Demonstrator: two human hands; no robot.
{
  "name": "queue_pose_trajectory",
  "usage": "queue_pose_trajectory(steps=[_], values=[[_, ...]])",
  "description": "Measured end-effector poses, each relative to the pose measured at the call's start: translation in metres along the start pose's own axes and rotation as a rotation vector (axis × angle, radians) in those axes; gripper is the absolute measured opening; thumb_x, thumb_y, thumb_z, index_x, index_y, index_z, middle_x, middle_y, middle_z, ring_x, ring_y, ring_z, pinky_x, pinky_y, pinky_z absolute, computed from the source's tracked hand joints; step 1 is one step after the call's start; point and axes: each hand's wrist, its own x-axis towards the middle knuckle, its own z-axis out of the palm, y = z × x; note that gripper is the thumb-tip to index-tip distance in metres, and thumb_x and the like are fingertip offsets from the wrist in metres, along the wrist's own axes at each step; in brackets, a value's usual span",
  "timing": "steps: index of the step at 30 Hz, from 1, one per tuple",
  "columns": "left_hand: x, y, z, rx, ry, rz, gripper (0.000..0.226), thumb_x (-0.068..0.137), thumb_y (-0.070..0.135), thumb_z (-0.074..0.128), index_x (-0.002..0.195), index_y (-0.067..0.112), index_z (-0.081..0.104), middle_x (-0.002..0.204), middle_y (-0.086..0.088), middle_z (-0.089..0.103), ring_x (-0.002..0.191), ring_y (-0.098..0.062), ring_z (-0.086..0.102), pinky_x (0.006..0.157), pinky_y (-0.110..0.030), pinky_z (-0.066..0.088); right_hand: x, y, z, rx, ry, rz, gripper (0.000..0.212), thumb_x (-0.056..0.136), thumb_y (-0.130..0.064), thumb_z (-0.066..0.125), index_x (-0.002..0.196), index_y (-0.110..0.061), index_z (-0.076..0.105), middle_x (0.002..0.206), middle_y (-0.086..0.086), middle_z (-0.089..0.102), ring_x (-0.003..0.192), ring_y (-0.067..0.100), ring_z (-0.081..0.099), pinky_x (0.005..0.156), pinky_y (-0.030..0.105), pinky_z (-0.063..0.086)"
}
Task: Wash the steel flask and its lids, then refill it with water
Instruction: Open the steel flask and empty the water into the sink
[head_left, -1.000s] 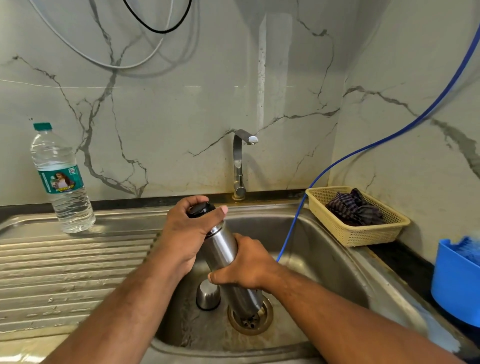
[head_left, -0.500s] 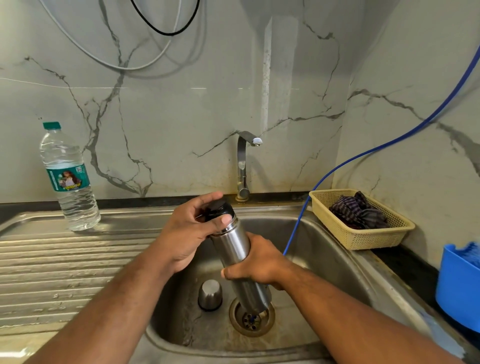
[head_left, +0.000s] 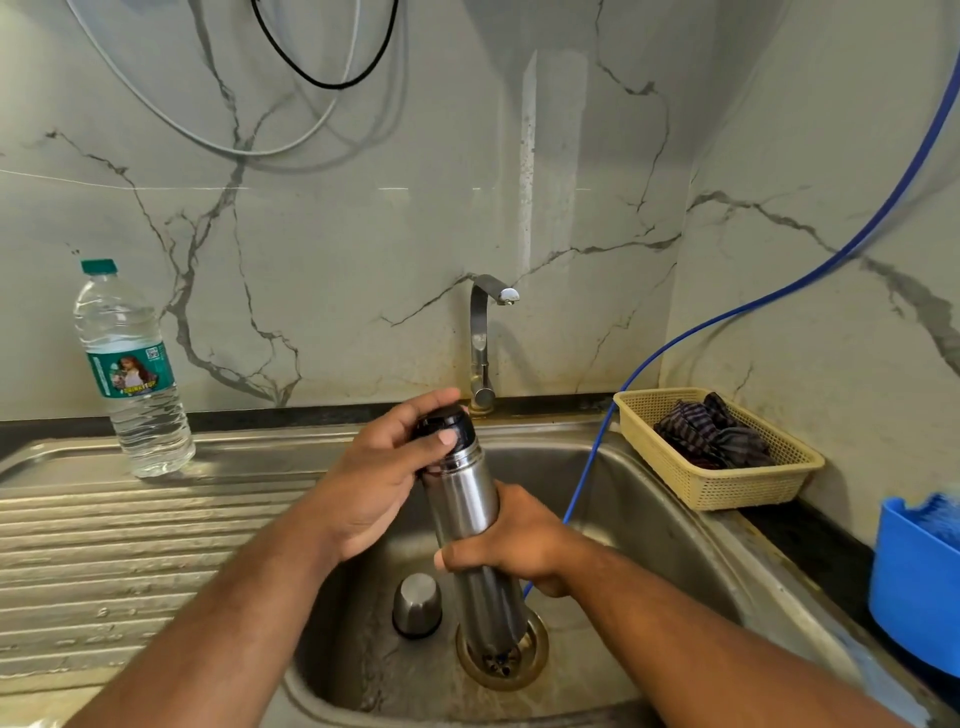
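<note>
The steel flask (head_left: 462, 493) stands tilted over the sink basin (head_left: 649, 519), its base near the drain (head_left: 501, 660). My right hand (head_left: 514, 545) grips the flask's middle. My left hand (head_left: 379, 478) holds the black inner lid (head_left: 441, 423) on the flask's mouth, thumb and fingers curled round it. The steel cup lid (head_left: 417, 605) sits upside down on the basin floor, left of the drain. The tap (head_left: 483, 338) at the back wall runs no water.
A plastic water bottle (head_left: 130, 374) stands on the ribbed drainboard (head_left: 104, 545) at the left. A blue hose (head_left: 727, 317) hangs into the basin. A yellow basket (head_left: 727, 488) with a striped cloth (head_left: 711, 434) sits at the right, and a blue tub (head_left: 909, 587) at the right edge.
Both hands have lifted the flask slightly and shifted it right, more upright. My left hand's grip has turned on the black lid. The view moved a little.
</note>
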Motion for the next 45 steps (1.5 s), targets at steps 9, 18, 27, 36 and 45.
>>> queue_pose_trajectory(steps=[9,18,27,36,45], values=[[-0.005,-0.003,0.015,0.274,0.382,0.067,0.065,0.06,0.034,0.092,0.117,0.021,0.064,0.108,0.002,0.069,0.1,-0.013,0.067,0.077,-0.026,0.056,0.0,0.0,0.006,-0.095,0.012,-0.051,0.077,0.055,-0.043,0.095,0.122,-0.033,0.058,0.108,-0.008,0.068,0.099,0.013,0.068,0.089,0.04,0.061],[-0.003,0.006,-0.014,0.018,-0.17,-0.015,0.064,0.082,0.016,0.076,0.142,0.017,0.055,0.136,-0.008,0.066,0.131,-0.024,0.059,0.109,-0.039,0.046,0.0,0.002,0.003,0.019,-0.135,-0.068,0.069,0.056,-0.037,0.096,0.116,-0.029,0.064,0.106,-0.001,0.071,0.102,0.019,0.071,0.093,0.046,0.06],[-0.008,0.006,0.015,0.2,0.317,0.013,0.063,0.058,0.025,0.093,0.115,0.019,0.066,0.111,-0.004,0.067,0.102,-0.02,0.067,0.074,-0.026,0.055,-0.001,0.001,0.004,-0.039,-0.149,-0.111,0.062,0.058,-0.038,0.094,0.111,-0.036,0.061,0.101,-0.006,0.069,0.099,0.017,0.07,0.092,0.044,0.06],[-0.006,0.015,0.001,0.01,-0.097,-0.028,0.062,0.077,0.021,0.081,0.135,0.018,0.06,0.132,-0.007,0.068,0.126,-0.023,0.062,0.103,-0.037,0.049,-0.003,0.001,-0.005,0.051,-0.166,-0.12,0.061,0.061,-0.03,0.095,0.114,-0.026,0.065,0.104,0.001,0.071,0.103,0.022,0.071,0.094,0.048,0.06],[-0.007,0.009,0.011,0.142,0.226,0.038,0.076,0.051,0.031,0.094,0.121,0.021,0.067,0.115,-0.005,0.069,0.108,-0.021,0.067,0.083,-0.028,0.057,-0.003,0.0,-0.005,0.008,-0.172,-0.14,0.057,0.063,-0.03,0.095,0.108,-0.035,0.062,0.1,-0.005,0.069,0.099,0.018,0.069,0.091,0.043,0.06]])
